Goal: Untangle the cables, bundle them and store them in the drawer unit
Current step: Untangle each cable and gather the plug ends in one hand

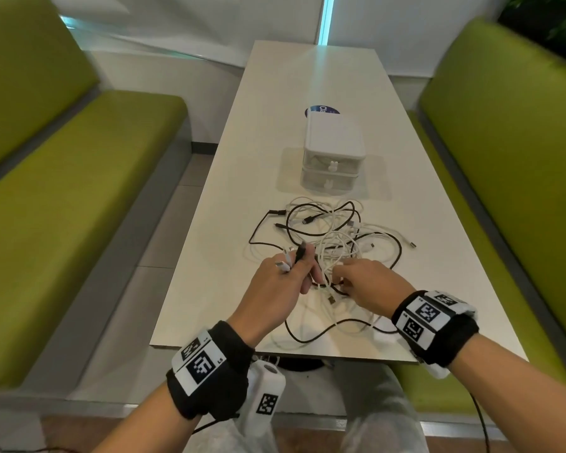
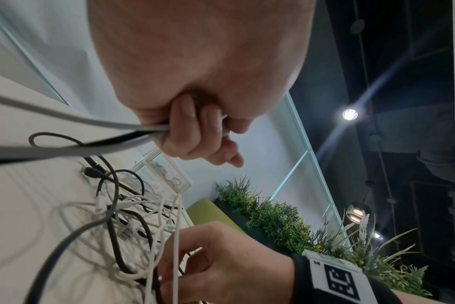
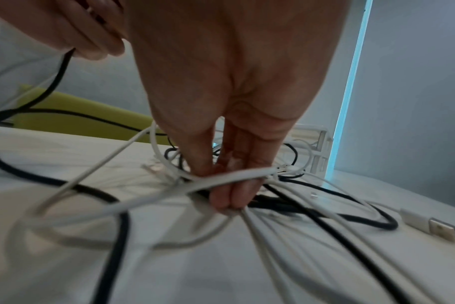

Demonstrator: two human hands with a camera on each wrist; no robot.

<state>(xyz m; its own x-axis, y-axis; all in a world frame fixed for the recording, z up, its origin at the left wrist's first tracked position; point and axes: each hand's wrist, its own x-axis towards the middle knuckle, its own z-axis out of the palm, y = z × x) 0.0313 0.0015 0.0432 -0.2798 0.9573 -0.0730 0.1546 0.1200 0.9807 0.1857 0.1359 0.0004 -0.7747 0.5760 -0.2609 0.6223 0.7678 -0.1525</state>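
A tangle of black and white cables [image 1: 334, 237] lies on the near half of the white table [image 1: 307, 93]. My left hand [image 1: 288, 276] grips several cable ends, a black plug [image 1: 301, 250] and white plugs sticking up between its fingers; the left wrist view shows its fingers [image 2: 185, 131] curled round grey and black cords. My right hand [image 1: 356, 279] reaches into the tangle's near side, its fingers [image 3: 231, 185] pinching white cable strands [image 3: 221, 181]. The white two-drawer unit [image 1: 332, 152] stands beyond the cables with both drawers closed.
Green benches [image 1: 62, 178] flank the table on both sides. A blue round sticker [image 1: 322, 110] lies behind the drawer unit. A white USB plug [image 3: 429, 226] rests on the table at the right of the tangle. Plants [image 2: 299, 226] stand behind the right bench.
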